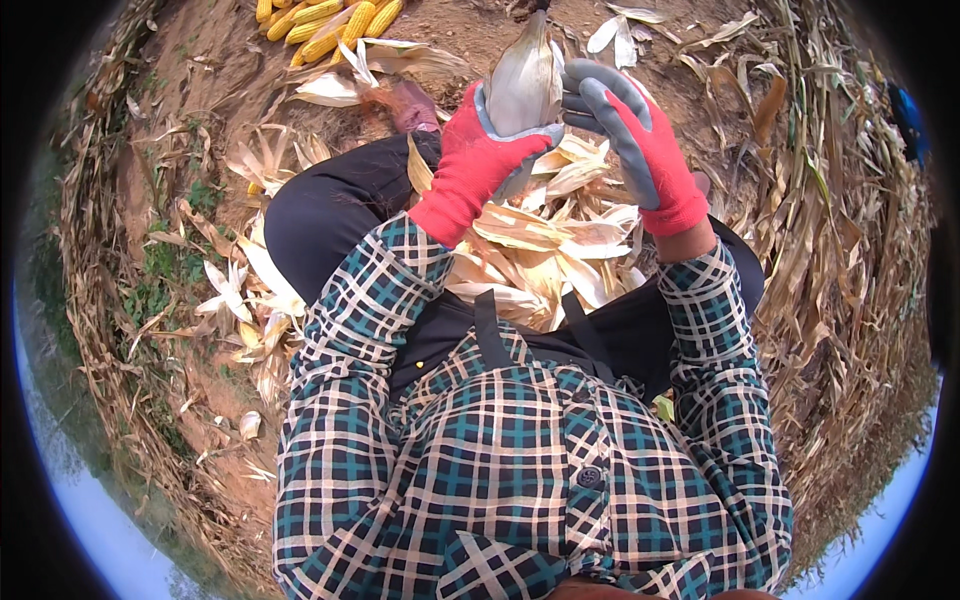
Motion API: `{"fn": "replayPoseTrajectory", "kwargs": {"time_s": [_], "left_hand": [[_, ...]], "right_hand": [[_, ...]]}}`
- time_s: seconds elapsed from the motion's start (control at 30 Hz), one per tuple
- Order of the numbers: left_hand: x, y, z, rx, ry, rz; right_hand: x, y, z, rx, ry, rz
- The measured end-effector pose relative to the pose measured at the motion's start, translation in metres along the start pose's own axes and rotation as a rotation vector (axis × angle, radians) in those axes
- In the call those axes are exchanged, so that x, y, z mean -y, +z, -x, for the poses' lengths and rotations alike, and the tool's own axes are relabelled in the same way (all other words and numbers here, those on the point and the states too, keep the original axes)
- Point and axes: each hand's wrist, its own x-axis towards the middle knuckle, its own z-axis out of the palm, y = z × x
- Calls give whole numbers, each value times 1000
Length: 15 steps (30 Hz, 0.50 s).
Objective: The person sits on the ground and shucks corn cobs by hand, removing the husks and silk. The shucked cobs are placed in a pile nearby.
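An ear of corn point(524, 85), still wrapped in pale dry husk, stands tilted upright in front of me with its dark end pointing away. My left hand point(492, 140), in a red glove with a grey palm, is closed around its lower part. Close by on the right is my right hand point(625, 125) in a matching glove, its fingers stretched out and slightly bent beside the ear. Whether its fingertips touch the husk I cannot tell. Beneath both hands, loose stripped husks point(560, 245) are heaped between my folded legs.
Several bare yellow corn cobs point(325, 25) lie piled at the far left on brown soil. Loose husks point(255, 290) are scattered beside my left knee. Dry corn stalks point(830, 210) are banked along the right, with more stalks point(95, 270) along the left edge.
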Motion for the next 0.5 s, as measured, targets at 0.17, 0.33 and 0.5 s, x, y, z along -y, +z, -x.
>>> {"fn": "replayPoseTrajectory", "kwargs": {"time_s": [0.17, 0.33, 0.5], "left_hand": [[-14, 5, 12, 123, 180, -330], [-15, 6, 18, 210, 178, -331], [-7, 1, 18, 202, 161, -285]], "right_hand": [[-18, 1, 2, -119, -207, 233], [-12, -12, 5, -127, -287, 282], [-1, -10, 5, -9, -208, 277]]}}
